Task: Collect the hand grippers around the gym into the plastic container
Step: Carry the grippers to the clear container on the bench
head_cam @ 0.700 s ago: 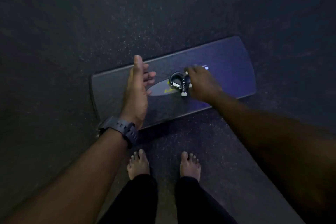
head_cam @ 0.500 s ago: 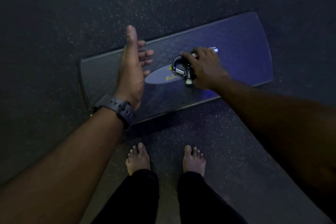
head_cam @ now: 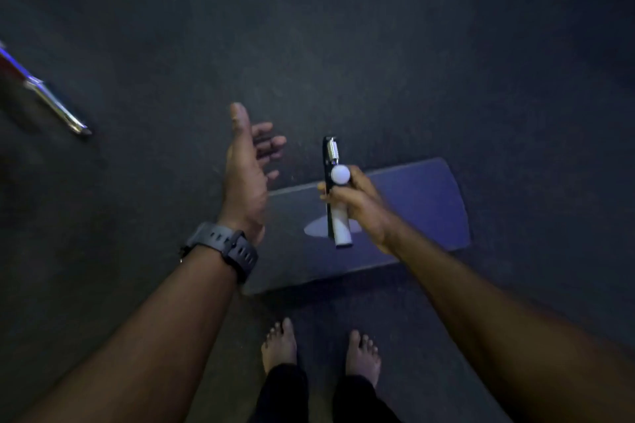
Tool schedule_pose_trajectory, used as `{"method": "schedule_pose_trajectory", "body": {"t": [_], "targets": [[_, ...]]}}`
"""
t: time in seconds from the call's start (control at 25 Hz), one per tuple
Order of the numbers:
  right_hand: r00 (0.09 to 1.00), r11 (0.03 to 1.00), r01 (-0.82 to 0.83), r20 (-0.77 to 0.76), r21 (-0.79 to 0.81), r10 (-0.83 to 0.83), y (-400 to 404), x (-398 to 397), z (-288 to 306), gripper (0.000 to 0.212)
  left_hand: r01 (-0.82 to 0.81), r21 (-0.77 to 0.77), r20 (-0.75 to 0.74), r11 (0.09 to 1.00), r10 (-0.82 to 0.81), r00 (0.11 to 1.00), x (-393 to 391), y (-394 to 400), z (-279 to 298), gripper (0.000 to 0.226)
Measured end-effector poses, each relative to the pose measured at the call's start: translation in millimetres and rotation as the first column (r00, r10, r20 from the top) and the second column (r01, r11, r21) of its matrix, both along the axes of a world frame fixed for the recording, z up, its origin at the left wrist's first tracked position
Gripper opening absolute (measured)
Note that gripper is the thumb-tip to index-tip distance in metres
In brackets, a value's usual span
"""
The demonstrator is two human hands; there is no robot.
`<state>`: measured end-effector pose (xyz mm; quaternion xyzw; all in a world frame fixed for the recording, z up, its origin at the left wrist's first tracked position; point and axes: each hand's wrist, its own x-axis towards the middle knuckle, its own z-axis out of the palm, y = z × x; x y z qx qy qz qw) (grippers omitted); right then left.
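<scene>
My right hand is shut on a hand gripper, which it holds up in the air above the dark board on the floor. The hand gripper has a metal spring at its top, a black handle and a white handle with a round white end. To the left of it my left hand is open, fingers spread, holding nothing, with a dark watch on the wrist. No plastic container is in view.
The floor is dark speckled rubber. A shiny metal bar lies at the far left. My two bare feet stand just in front of the board.
My right hand closed on the hand gripper that lay on the board and lifted it off. The view has pulled back and up, and the metal bar has come into sight.
</scene>
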<state>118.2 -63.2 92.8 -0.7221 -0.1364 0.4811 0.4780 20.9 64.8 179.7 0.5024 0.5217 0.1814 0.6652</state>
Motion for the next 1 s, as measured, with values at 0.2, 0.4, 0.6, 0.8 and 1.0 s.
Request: {"method": "schedule_pose_trajectory", "body": {"t": [0.2,0.4,0.6,0.8,1.0], "targets": [[0.964,0.959,-0.165,0.242,0.231,0.107,108.0,-47.0,281.9,0.052,-0.221,0.226,0.153,0.949,0.189,0.97,-76.2,69.8,254.8,0.067],[0.942,0.822,-0.302,0.284,0.484,0.179,162.0,-132.9,516.2,0.029,-0.465,0.451,0.323,0.762,0.346,0.881,-185.3,74.7,475.5,0.076],[0.83,0.603,-0.557,0.387,0.571,0.401,158.5,-290.1,663.3,0.036,-0.701,0.551,0.47,0.453,0.525,0.71,-343.8,7.8,609.8,0.068],[0.629,0.282,-0.708,0.397,0.648,0.668,100.5,-503.5,738.4,0.03,-0.794,0.601,0.511,0.092,0.72,0.47,-548.6,-118.2,664.5,0.073],[0.348,-0.03,-0.743,0.424,0.668,0.836,-9.8,-710.1,762.0,0.026,-0.761,0.606,0.531,-0.234,0.83,0.168,-709.4,-283.2,684.7,0.066]]}}
